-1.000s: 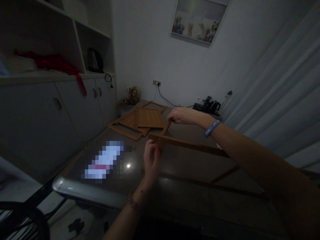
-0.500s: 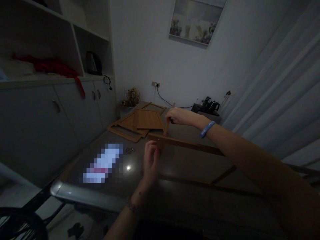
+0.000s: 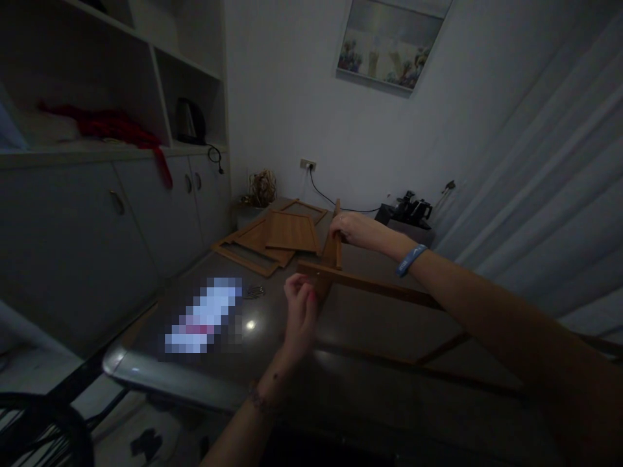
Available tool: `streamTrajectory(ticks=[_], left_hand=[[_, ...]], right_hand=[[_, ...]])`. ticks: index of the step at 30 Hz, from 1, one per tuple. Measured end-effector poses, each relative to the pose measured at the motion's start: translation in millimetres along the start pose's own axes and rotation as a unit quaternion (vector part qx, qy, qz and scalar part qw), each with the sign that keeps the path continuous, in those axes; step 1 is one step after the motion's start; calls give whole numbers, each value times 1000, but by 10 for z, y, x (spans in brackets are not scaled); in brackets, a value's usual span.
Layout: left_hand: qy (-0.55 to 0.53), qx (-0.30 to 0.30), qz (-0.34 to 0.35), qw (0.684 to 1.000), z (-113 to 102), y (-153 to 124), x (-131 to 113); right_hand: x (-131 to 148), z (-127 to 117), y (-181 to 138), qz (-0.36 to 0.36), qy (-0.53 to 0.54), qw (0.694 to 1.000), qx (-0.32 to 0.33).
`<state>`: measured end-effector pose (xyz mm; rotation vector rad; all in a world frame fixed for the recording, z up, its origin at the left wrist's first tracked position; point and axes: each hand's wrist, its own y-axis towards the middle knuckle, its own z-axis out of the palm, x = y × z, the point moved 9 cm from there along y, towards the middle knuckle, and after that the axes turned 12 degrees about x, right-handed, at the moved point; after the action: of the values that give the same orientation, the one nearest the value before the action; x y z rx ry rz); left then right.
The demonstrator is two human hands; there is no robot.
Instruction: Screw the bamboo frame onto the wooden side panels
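My right hand point(image 3: 359, 230) is closed around the far part of a narrow wooden board point(image 3: 330, 251), which stands tilted over the table. My left hand point(image 3: 299, 310) has its fingers bent round the board's near end, below the joint with a long wooden rail point(image 3: 379, 287). That rail runs off to the right and passes behind my right forearm. Board and rail meet at a corner just above my left fingers. Lower down, another wooden strip point(image 3: 374, 353) of the frame lies dim in shadow. The fingertips of my right hand are partly hidden.
Flat wooden panels point(image 3: 292, 232) lie stacked at the back of the table point(image 3: 263, 311). Several small metal pieces point(image 3: 255, 292) sit near a blurred bright screen point(image 3: 204, 318). A dark appliance point(image 3: 411, 207) stands at the back right; a wheel point(image 3: 43, 428) is at the lower left.
The wooden board has turned in my hands, so more of its broad face shows. Both hands and the rail's end appear slightly farther right, along with the whole view.
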<state>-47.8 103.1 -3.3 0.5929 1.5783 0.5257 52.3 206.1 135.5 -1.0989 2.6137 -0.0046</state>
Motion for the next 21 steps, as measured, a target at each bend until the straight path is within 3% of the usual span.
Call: streamTrajectory(ticks=[21], left_hand=[[-18, 8, -14, 1000, 69, 23, -7]], right_hand=[[23, 38, -4, -28, 18, 999, -19]])
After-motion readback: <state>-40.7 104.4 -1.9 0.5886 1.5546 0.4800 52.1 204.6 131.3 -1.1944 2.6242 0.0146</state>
